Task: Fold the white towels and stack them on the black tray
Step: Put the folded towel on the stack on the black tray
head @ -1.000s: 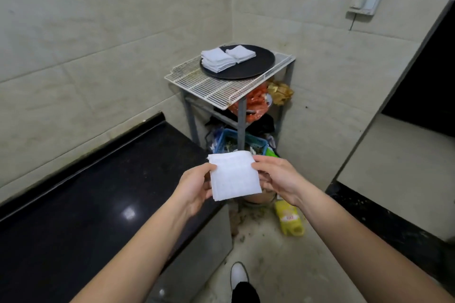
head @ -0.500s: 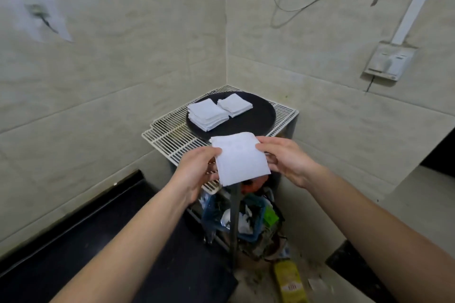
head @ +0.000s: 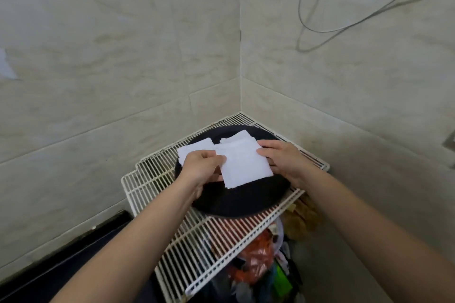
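A folded white towel (head: pixel 242 167) is held over the round black tray (head: pixel 236 203). My left hand (head: pixel 200 168) pinches its left edge and my right hand (head: pixel 283 158) pinches its right edge. Behind it on the tray lie two stacks of folded white towels: the left stack (head: pixel 194 149) partly hidden by my left hand, the right stack (head: pixel 237 138) mostly hidden by the held towel. I cannot tell whether the held towel touches the stacks.
The tray sits on a white wire rack (head: pixel 197 238) in the corner of tiled walls. Clutter and bags (head: pixel 258 258) lie under the rack. A black counter (head: pixel 61 265) runs at the lower left. Cables (head: pixel 327 29) hang on the right wall.
Both hands carried the folded towel forward from in front of the rack to over the black tray. The view has moved closer to the rack.
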Tool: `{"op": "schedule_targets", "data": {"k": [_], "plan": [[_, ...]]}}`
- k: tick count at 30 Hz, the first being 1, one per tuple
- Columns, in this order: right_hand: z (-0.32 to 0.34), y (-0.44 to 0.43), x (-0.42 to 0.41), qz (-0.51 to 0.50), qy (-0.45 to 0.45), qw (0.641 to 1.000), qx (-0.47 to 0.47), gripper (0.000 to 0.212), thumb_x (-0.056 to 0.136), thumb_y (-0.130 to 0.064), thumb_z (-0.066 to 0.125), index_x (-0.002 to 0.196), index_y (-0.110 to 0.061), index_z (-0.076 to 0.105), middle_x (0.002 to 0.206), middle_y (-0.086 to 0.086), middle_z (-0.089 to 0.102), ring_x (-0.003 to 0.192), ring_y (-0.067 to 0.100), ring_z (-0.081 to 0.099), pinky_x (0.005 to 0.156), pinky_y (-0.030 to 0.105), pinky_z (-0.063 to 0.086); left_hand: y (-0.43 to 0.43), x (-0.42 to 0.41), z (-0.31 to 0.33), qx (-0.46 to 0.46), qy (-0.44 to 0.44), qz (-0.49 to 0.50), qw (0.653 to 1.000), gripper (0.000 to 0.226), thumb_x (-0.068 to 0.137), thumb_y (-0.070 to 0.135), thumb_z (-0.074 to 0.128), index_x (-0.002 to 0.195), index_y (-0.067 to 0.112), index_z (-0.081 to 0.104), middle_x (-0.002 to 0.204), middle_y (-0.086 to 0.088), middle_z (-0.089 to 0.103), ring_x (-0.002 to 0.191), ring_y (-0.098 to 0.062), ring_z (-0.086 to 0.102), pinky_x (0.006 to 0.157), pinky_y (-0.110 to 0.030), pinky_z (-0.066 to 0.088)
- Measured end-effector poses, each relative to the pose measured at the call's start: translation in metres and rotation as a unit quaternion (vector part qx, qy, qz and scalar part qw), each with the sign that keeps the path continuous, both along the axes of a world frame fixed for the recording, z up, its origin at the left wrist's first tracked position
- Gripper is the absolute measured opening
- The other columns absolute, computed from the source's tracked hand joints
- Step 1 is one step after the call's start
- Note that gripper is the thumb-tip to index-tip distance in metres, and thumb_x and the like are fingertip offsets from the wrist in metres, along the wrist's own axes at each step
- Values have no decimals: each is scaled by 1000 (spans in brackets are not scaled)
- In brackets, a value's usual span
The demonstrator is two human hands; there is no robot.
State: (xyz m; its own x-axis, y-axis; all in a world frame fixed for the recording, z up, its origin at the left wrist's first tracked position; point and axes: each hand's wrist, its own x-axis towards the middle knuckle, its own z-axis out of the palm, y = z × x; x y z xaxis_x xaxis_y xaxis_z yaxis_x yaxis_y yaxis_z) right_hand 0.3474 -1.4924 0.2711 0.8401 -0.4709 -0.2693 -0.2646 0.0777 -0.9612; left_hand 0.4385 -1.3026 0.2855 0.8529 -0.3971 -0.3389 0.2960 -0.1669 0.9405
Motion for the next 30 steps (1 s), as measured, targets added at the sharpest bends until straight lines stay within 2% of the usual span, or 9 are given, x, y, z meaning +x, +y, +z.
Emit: {"op": "schedule_targets", "data": {"k": [3,6,9,13,17,20,23,26,30], "plan": [[-6,-42,37,12,15,999,-48,32,91,-12,66,122,-15,69,110,6,74,100,21,72,93,45,58,-42,27,-3,24,-15,28,999,21,84,0,72,101,2,59,87,-15,68,60,-20,66,53,-30,57],[-12,-68,67,25,29,996,-80,28,90,-11,67,117,-15,70,111,6,71,102,22,69,95,42,56,-67,52,-13,66,-46,53,995,30,80,0,75,103,4,56,89,-14,62,56,-22,63,64,-42,62],[-22,-83,90,48,35,995,-79,35,92,-8,66,127,-11,66,113,9,70,98,21,68,86,34,57,-83,71,-22,112,-70,66,989,38,81,0,75,112,2,55,90,-9,58,56,-22,62,66,-42,62],[-30,-90,113,78,38,992,-95,36,94,-7,63,131,-11,62,117,10,69,83,7,64,59,10,50,-92,89,-33,175,-106,62,977,38,84,3,73,117,5,54,85,-3,57,58,-25,66,73,-45,62],[-35,-96,126,88,42,987,-128,36,94,-10,64,129,-17,63,114,5,70,85,5,63,57,5,45,-95,100,-39,224,-145,47,963,33,83,4,71,111,9,53,91,-7,61,68,-31,72,71,-47,62],[-40,-98,131,101,52,985,-131,37,93,-10,64,129,-19,62,113,4,70,93,12,65,70,14,50,-96,104,-46,274,-187,26,943,27,82,6,70,101,15,53,91,-9,65,73,-30,71,65,-47,61],[-49,-99,133,110,59,983,-138,36,93,-9,63,127,-20,63,111,4,71,100,18,67,84,29,55,-99,105,-50,316,-215,2,924,22,85,10,68,99,16,52,90,-8,65,77,-28,69,67,-45,61],[-57,-100,132,112,61,980,-154,36,91,-10,64,124,-22,65,104,1,72,96,17,69,83,30,55,-100,105,-53,352,-227,-19,908,25,87,14,68,107,14,53,95,-8,64,81,-28,67,72,-42,60],[-60,-101,130,108,69,976,-175,34,89,-12,65,120,-26,67,99,-2,73,96,16,70,84,31,55,-102,103,-57,389,-233,-48,890,31,88,17,69,114,9,54,101,-11,66,88,-29,67,79,-44,58]]}}
